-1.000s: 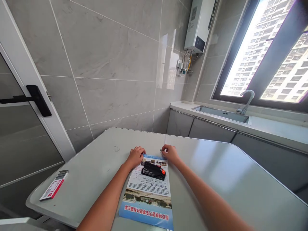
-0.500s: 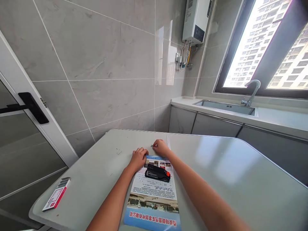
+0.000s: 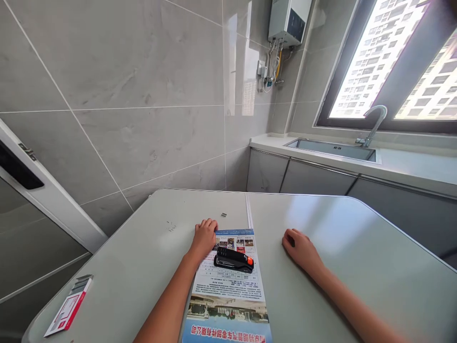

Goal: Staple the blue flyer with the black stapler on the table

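Observation:
A printed leaflet lies on the grey table, with a black stapler with an orange tip resting across its upper part. My left hand presses on the leaflet's top left corner, fingers curled down flat. My right hand rests on the bare tabletop to the right of the leaflet, fingers loosely curled, nothing in it. A small metal staple lies on the table just beyond the leaflet's top edge.
A red and white box sits near the table's left front corner. Behind stand a tiled wall, a counter with a sink and tap under a window, and a door frame on the left.
My right hand has let go of the small staple beyond the leaflet and drawn back to the right onto the bare table. The left hand stays on the corner.

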Action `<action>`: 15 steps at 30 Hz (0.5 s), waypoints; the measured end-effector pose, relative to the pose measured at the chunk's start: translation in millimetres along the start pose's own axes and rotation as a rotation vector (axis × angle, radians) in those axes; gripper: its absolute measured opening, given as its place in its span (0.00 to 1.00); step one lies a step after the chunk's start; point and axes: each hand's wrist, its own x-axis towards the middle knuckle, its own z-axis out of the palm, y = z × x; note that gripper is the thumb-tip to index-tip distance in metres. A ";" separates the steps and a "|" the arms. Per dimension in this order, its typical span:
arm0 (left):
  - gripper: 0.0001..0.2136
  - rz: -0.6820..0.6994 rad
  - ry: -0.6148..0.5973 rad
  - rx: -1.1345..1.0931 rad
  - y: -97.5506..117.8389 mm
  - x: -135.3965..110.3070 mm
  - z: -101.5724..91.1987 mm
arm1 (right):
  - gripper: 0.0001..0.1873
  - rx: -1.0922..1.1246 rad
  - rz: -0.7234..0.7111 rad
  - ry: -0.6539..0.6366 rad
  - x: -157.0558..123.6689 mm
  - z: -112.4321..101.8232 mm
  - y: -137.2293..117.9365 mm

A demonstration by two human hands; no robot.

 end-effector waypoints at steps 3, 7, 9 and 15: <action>0.12 -0.003 -0.015 -0.001 0.7 0.1 0.2 | 0.11 -0.037 -0.012 -0.014 -14.5 -2.1 -5.5; 0.11 -0.034 -0.019 0.014 3.6 0.1 0.1 | 0.12 -0.048 -0.027 -0.057 -9.1 -2.9 -15.7; 0.11 -0.062 -0.018 0.021 5.1 0.4 0.6 | 0.12 -0.036 -0.022 -0.069 -5.5 -2.6 -15.9; 0.12 -0.096 -0.032 0.002 7.1 2.5 0.8 | 0.12 -0.038 -0.033 -0.058 -5.4 0.2 -9.6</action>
